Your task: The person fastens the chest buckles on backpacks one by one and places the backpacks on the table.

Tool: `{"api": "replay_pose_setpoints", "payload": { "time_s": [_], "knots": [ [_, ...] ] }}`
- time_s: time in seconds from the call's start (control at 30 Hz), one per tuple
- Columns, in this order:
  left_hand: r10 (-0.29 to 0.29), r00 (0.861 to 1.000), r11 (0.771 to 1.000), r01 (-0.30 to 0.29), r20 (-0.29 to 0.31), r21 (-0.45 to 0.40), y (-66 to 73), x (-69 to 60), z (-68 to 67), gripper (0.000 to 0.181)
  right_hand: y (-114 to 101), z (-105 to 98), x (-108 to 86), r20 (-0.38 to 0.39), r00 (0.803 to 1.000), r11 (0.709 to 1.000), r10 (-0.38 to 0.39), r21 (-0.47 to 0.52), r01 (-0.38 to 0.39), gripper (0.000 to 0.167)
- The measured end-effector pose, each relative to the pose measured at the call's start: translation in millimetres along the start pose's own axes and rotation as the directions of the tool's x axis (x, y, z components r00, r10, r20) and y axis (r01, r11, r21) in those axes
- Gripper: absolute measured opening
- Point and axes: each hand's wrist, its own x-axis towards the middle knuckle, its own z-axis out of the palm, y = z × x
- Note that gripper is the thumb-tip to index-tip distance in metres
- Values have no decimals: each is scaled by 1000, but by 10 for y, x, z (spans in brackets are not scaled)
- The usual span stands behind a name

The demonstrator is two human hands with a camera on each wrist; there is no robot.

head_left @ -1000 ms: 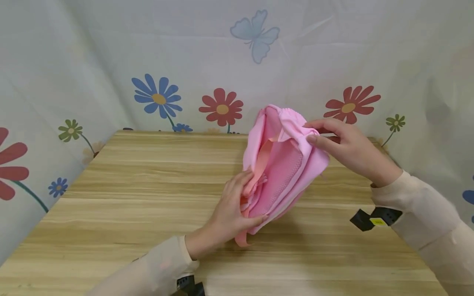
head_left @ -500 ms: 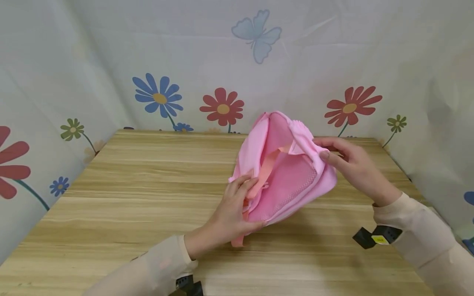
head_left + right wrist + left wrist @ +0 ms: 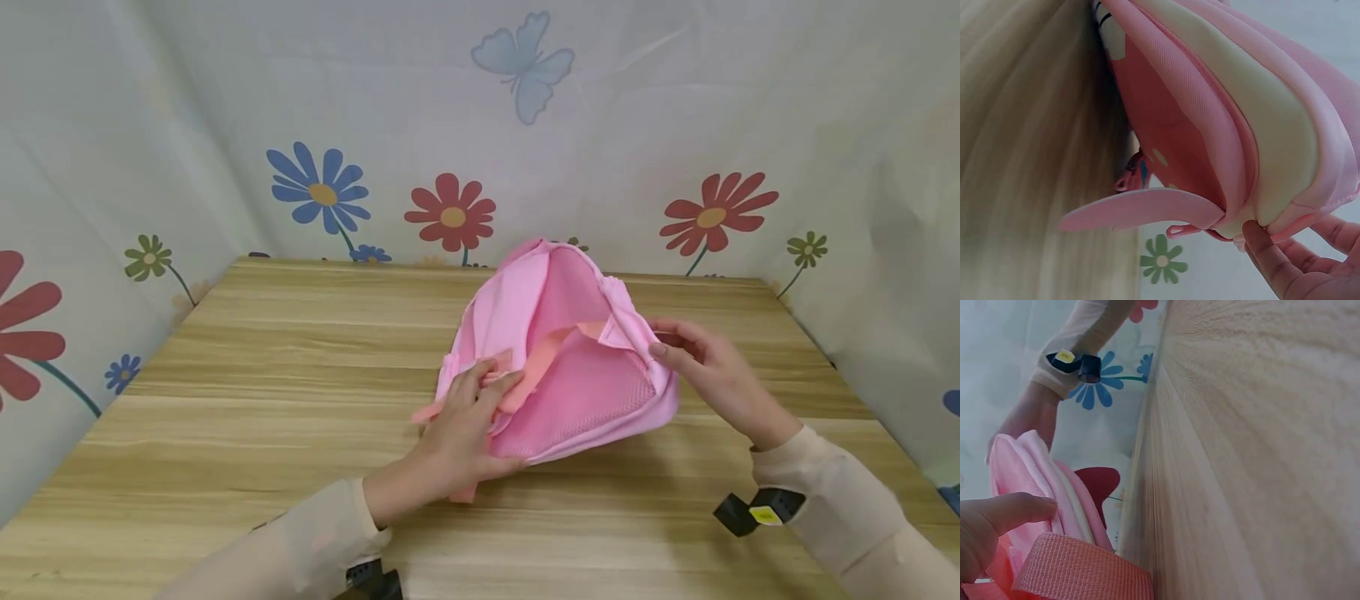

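Note:
A small pink backpack [image 3: 573, 400] is tilted over the middle of the table, its padded back facing me. Coral webbing straps [image 3: 551, 354] cross that side, and one loose end hangs below my left hand [image 3: 457, 425]. That hand grips the lower left part of the bag, with the thumb along its near edge and the fingers over the straps. At the right end, my right hand [image 3: 716, 375] pinches the bag's edge between thumb and fingers. The right wrist view shows a red front panel [image 3: 1154, 119] with pale spots and a pink ear-shaped flap [image 3: 1138, 209].
The wood-grain table [image 3: 262, 367] spreads out around the bag. A pale curtain [image 3: 390, 100] printed with flowers and a butterfly hangs behind and on both sides. A black wrist camera [image 3: 757, 510] sits beneath the right sleeve.
The backpack has come down and turned, showing more of its back and shoulder straps. My right hand has lowered with the bag's right end; my left hand has stayed nearly in place.

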Motion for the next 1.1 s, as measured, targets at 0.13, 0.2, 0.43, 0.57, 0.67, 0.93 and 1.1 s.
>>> {"api": "replay_pose_setpoints", "payload": {
  "time_s": [0.13, 0.2, 0.43, 0.57, 0.67, 0.93, 1.1],
  "knots": [
    [6, 1000, 1000, -6, 10, 15, -2, -12, -6, 93, 82, 31, -45, 16, 999, 999, 37, 12, -38, 39],
    [16, 1000, 1000, -16, 9, 15, -11, -17, -10, 92, 126, 56, -64, 25, 998, 998, 57, 13, -58, 40],
    [47, 999, 999, -47, 24, 11, -47, -20, -31, 91, 254, 118, -125, 55, 990, 991, 131, 19, -132, 44],
    [68, 997, 997, -69, 29, 33, -71, -14, -31, 91, 345, 157, -154, 77, 985, 987, 156, 27, -158, 44],
    [83, 996, 995, -85, 29, 51, -89, -15, -26, 91, 426, 201, -179, 88, 984, 986, 157, 47, -162, 43],
    [107, 993, 991, -111, 51, 78, -99, -8, -22, 86, 608, 299, -246, 135, 971, 969, 199, 120, -216, 45],
    [113, 992, 989, -118, 61, 93, -106, 1, -3, 84, 672, 330, -267, 131, 970, 972, 204, 91, -217, 46]
  ]
}}
